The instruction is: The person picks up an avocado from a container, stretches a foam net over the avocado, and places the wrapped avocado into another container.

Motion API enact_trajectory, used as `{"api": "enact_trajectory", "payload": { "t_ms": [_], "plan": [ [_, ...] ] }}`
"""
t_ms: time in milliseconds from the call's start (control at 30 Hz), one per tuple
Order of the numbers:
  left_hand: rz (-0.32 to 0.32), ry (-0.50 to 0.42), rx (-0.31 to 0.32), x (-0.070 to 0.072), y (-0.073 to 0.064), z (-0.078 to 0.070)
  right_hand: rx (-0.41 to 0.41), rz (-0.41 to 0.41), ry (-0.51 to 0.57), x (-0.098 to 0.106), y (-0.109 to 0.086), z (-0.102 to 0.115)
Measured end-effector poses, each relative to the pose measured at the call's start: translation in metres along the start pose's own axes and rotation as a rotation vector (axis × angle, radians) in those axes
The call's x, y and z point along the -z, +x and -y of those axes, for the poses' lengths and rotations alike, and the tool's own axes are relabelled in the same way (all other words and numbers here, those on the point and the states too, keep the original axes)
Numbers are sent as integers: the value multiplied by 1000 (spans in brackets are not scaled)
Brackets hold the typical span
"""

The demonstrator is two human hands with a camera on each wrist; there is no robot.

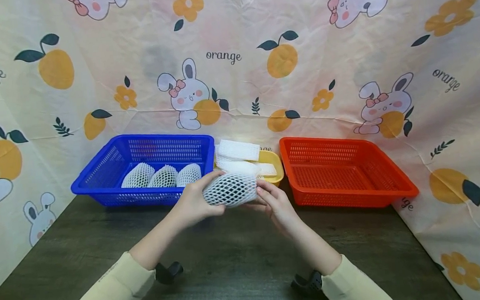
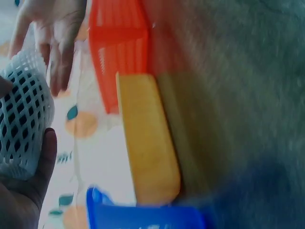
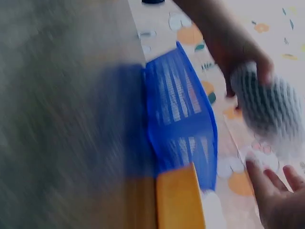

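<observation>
My left hand grips a dark, rounded item in a white foam net sleeve, held above the table in front of the yellow basket. Thumb and fingers lie on opposite sides of it in the left wrist view. What is inside the net cannot be made out beyond its dark colour. My right hand is at the sleeve's right end; its fingers look extended in the left wrist view, and the right wrist view shows that hand just apart from the sleeve.
At the left stands a blue basket holding several similar net-wrapped items. The yellow basket behind my hands holds flat white foam nets. A red basket is at the right. A printed cloth hangs behind the dark table.
</observation>
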State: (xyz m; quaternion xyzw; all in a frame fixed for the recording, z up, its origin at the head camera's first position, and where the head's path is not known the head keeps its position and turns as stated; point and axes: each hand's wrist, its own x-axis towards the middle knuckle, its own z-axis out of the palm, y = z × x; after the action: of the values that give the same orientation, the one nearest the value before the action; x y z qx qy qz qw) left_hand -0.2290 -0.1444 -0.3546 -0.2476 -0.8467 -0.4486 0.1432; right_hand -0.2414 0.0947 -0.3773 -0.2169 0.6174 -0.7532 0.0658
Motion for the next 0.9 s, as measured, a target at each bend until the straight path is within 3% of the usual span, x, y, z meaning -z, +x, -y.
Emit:
{"api": "enact_trajectory", "payload": {
  "t_ms": [133, 200, 267, 333, 567, 700, 900],
  "plan": [
    [-100, -9, 122, 35, -4, 6, 228, -100, -552, 14, 19, -5],
    [-157, 9, 172, 55, -6, 12, 297, -156, -822, 21, 27, -9],
    [-217, 46, 217, 75, -8, 19, 328, -168, -1011, 26, 34, -14],
    [-263, 86, 255, 93, -10, 26, 326, -159, -1127, 29, 38, -18],
    [-351, 238, 408, 142, -19, 52, 310, -135, -1309, 34, 51, -26],
    [-367, 339, 485, 156, -21, 72, 270, -129, -1360, 38, 58, -29],
    [-370, 470, 546, 168, -21, 96, 241, -119, -1360, 46, 63, -37]
  ]
}}
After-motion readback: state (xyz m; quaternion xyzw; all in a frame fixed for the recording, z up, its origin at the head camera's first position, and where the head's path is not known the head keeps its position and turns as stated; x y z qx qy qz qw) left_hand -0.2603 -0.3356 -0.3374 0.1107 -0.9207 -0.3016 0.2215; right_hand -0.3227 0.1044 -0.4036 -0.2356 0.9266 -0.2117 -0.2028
